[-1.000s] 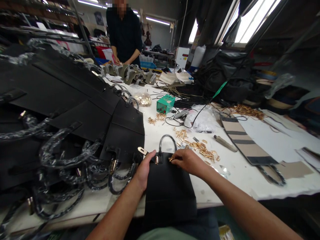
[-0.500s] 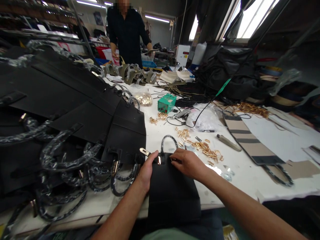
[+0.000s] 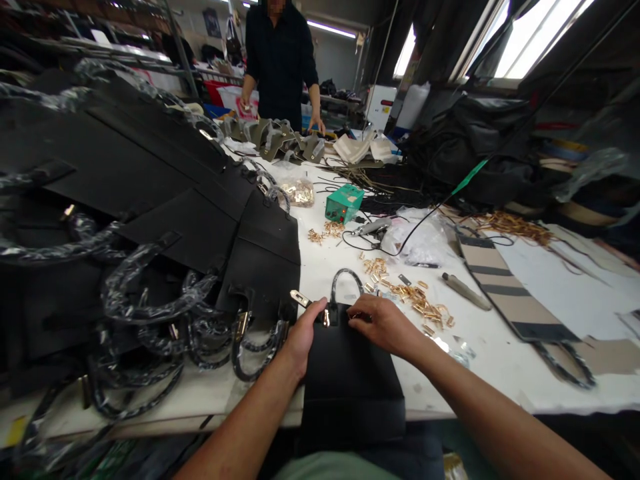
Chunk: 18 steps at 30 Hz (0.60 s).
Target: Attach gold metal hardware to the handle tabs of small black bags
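Observation:
A small black bag panel [image 3: 350, 383] with a plastic-wrapped handle [image 3: 347, 279] lies at the table's near edge. My left hand [image 3: 305, 337] grips its top left corner, thumb beside a gold metal fitting [image 3: 326, 317] on the panel. My right hand [image 3: 383, 325] rests on the panel's top right edge, fingers curled and pinching there; what they pinch is hidden. A pile of small gold metal fittings [image 3: 417, 300] lies just beyond my right hand.
A big stack of black bag panels [image 3: 150, 220] with wrapped handles fills the left. A green box [image 3: 344, 203], a corded tool [image 3: 371, 228], a knife-like tool [image 3: 466, 291] and a striped strap [image 3: 510, 297] lie on the white table [image 3: 500, 360]. A person in black [image 3: 281, 60] stands at the far end.
My view has shifted a little; both hands stay on the panel's top edge. The person at the far end has moved right and lowered both hands to the table.

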### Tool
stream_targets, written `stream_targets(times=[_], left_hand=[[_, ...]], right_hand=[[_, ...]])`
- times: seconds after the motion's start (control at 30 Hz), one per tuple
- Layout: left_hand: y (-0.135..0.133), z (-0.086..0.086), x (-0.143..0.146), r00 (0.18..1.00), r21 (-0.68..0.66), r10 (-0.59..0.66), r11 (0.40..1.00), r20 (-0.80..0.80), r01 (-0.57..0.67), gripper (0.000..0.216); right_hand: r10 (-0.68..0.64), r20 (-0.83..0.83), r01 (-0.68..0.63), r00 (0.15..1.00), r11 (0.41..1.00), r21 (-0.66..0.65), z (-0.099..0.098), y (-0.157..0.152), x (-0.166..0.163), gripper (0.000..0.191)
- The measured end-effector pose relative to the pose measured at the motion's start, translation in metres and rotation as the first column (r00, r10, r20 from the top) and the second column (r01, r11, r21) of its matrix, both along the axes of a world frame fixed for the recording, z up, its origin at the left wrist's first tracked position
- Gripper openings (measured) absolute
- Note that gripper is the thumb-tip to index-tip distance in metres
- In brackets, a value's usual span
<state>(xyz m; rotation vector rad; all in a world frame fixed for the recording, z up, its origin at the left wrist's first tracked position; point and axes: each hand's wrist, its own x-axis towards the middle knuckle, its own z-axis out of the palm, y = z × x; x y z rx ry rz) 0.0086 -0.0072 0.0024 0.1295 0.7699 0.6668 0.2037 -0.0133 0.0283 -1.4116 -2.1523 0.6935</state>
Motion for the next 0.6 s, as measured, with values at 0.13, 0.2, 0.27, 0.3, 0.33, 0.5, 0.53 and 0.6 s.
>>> stream_targets(times=[0.13,0.2,0.27,0.3,0.33,0.5,0.53,0.6], left_hand=[[-0.0008,-0.0014,-0.0011,0.999,-0.020,-0.039,0.999,0.028,0.039,0.042],[-0.0010,-0.0022,-0.0015,0.999,-0.023,-0.037,0.999,0.036,0.038,0.042],[-0.0010,-0.0023,-0.0016,0.999,-0.018,-0.024,1.000,0.042,0.025,0.040],[-0.0010,-0.0019,-0.0016,0.999,-0.015,-0.019,1.000,0.043,0.019,0.039],[-0.0010,-0.0012,-0.0014,0.999,-0.012,-0.017,1.000,0.042,0.017,0.038],[-0.0008,0.0015,-0.0003,1.000,-0.007,-0.019,1.000,0.020,0.019,0.040],[-0.0006,0.0009,-0.0002,1.000,-0.002,-0.015,1.000,0.013,0.015,0.040],[0.0001,-0.0014,-0.0002,1.000,0.008,-0.012,1.000,0.013,0.012,0.040]], right_hand=[[0.063,0.003,-0.063,0.998,0.998,-0.024,-0.0001,-0.0006,0.0031,0.016],[0.052,0.022,-0.052,0.998,0.999,-0.017,-0.0026,-0.0010,0.0034,0.015],[0.034,0.052,-0.033,0.998,0.999,-0.005,-0.0050,-0.0015,0.0027,0.013],[0.027,0.069,-0.027,0.997,1.000,-0.001,-0.0057,-0.0019,0.0019,0.013],[0.021,0.085,-0.021,0.996,1.000,0.003,-0.0058,-0.0022,0.0010,0.012],[0.056,0.137,-0.058,0.989,0.998,0.007,-0.0033,-0.0035,-0.0035,0.009],[0.061,0.136,-0.062,0.989,0.998,0.008,-0.0034,-0.0035,-0.0038,0.009],[0.051,0.125,-0.053,0.991,0.998,0.014,-0.0052,-0.0032,-0.0033,0.009]])
